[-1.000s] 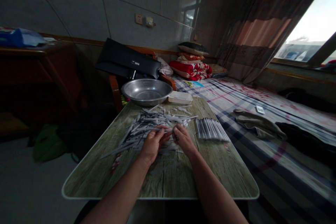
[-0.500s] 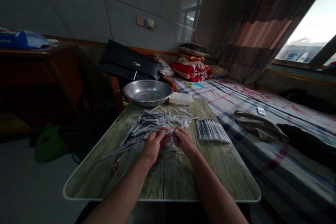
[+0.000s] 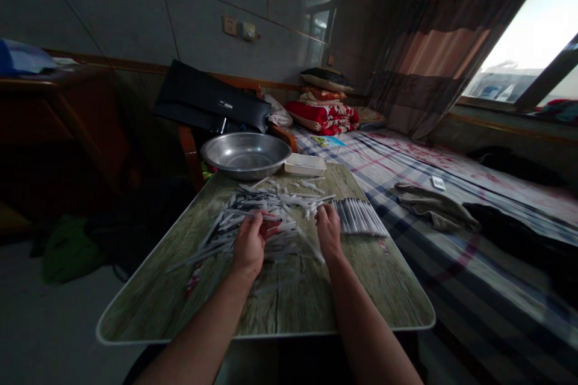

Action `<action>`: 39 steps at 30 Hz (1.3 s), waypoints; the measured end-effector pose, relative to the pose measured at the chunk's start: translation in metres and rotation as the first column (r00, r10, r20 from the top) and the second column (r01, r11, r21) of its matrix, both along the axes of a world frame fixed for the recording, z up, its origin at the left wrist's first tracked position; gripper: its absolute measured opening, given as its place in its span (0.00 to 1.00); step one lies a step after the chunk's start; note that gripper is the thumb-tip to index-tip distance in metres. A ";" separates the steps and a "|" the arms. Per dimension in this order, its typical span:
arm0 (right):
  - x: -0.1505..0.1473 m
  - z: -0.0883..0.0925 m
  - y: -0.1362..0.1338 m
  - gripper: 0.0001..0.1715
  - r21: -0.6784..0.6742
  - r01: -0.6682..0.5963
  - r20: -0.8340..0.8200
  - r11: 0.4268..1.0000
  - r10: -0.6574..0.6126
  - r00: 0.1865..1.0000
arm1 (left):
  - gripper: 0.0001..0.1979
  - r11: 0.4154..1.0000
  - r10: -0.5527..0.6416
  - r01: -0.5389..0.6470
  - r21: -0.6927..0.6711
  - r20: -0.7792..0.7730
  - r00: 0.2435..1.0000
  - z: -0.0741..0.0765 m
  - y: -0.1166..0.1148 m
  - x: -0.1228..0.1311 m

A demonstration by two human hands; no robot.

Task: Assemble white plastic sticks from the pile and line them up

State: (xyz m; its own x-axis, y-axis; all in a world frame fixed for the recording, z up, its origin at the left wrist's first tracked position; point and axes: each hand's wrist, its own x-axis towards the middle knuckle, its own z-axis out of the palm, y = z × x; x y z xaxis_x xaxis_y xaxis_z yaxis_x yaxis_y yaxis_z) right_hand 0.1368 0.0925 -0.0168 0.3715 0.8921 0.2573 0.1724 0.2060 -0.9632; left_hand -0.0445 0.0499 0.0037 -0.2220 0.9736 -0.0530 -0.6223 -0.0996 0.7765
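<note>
My left hand (image 3: pixel 251 243) is closed around a slim, pen-like stick (image 3: pixel 270 218), held roughly level above a heap of similar white and grey sticks (image 3: pixel 235 222). My right hand (image 3: pixel 329 232) has its fingers pinched together at the right of the heap, by some short white pieces (image 3: pixel 310 207). Whatever those fingers may hold is hidden. Just right of that hand lies a neat row of pen-like sticks (image 3: pixel 363 218), side by side, with dark ends away from me.
A steel basin (image 3: pixel 246 156) and a shallow white plastic box (image 3: pixel 305 164) stand at the far end of the wood-patterned table (image 3: pixel 361 295). A bed with a plaid sheet (image 3: pixel 388 162) borders the table's right side. Behind the basin, a black case (image 3: pixel 212 99) rests on a chair.
My hands have moved apart from where they met. The right one went right toward the row, the left one drew slightly left with its stick. The view has shifted a little.
</note>
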 end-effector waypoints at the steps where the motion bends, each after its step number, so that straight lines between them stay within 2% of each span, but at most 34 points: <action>1: 0.003 -0.001 0.002 0.11 0.000 0.072 0.095 0.997 -0.071 0.993 | 0.18 1.000 0.007 -0.007 -0.002 0.002 1.000 0.001 0.000 0.000; 3: 0.007 -0.004 0.004 0.12 -0.010 0.150 0.325 0.989 -0.139 0.936 | 0.18 1.000 -0.008 0.008 -0.017 -0.012 1.000 0.002 -0.002 0.000; 5: 0.007 -0.006 0.005 0.15 -0.059 0.118 0.552 0.991 -0.066 0.831 | 0.18 0.998 -0.052 0.050 -0.034 -0.047 0.998 0.004 -0.003 0.002; 7: 0.004 -0.007 0.005 0.18 -0.136 0.083 0.725 0.987 0.042 0.688 | 0.18 0.993 -0.113 0.110 -0.045 -0.083 0.990 0.005 -0.005 0.003; 10: -0.002 -0.009 0.003 0.22 -0.239 0.101 0.839 0.966 0.153 0.522 | 0.17 0.975 -0.223 0.220 -0.040 -0.111 0.969 0.005 -0.007 0.004; 13: -0.005 -0.007 0.001 0.22 -0.294 0.121 0.869 0.948 0.213 0.446 | 0.17 0.948 -0.318 0.317 -0.035 -0.125 0.940 0.005 -0.010 0.005; 15: -0.005 -0.006 0.001 0.19 -0.297 0.121 0.874 0.947 0.218 0.434 | 0.17 0.934 -0.357 0.355 -0.038 -0.131 0.925 0.006 -0.011 0.005; 22: -0.004 -0.009 0.002 0.10 -0.288 0.078 0.869 0.955 0.226 0.440 | 0.17 0.924 -0.381 0.383 -0.025 -0.161 0.910 0.004 -0.013 0.003; 25: -0.005 -0.009 0.000 0.11 -0.248 0.104 0.875 0.963 0.176 0.451 | 0.17 0.915 -0.404 0.402 -0.044 -0.164 0.900 0.004 -0.013 0.004; 28: -0.005 -0.008 0.000 0.18 -0.198 0.137 0.889 0.971 0.119 0.443 | 0.17 0.911 -0.412 0.410 -0.052 -0.166 0.896 0.004 -0.014 0.004; 32: -0.002 -0.011 0.002 0.19 -0.226 0.125 0.892 0.966 0.154 0.424 | 0.17 0.905 -0.425 0.422 -0.061 -0.183 0.886 0.005 -0.014 0.004; 35: 0.001 -0.016 0.004 0.17 -0.239 0.102 0.869 0.966 0.166 0.465 | 0.16 0.899 -0.437 0.432 -0.068 -0.207 0.876 0.003 -0.014 0.003; 39: 0.003 -0.020 0.003 0.21 -0.216 0.075 0.827 0.974 0.142 0.544 | 0.16 0.895 -0.445 0.439 -0.078 -0.227 0.866 0.000 -0.013 0.002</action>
State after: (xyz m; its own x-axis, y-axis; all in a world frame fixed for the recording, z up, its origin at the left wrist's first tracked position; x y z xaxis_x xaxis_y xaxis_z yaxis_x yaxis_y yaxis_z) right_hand 0.1398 0.0952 -0.0365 0.0539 0.9672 0.2481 0.9142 0.0521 -0.4019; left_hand -0.0420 0.0371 0.0041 0.2226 0.9719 -0.0770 -0.3977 0.1627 0.9030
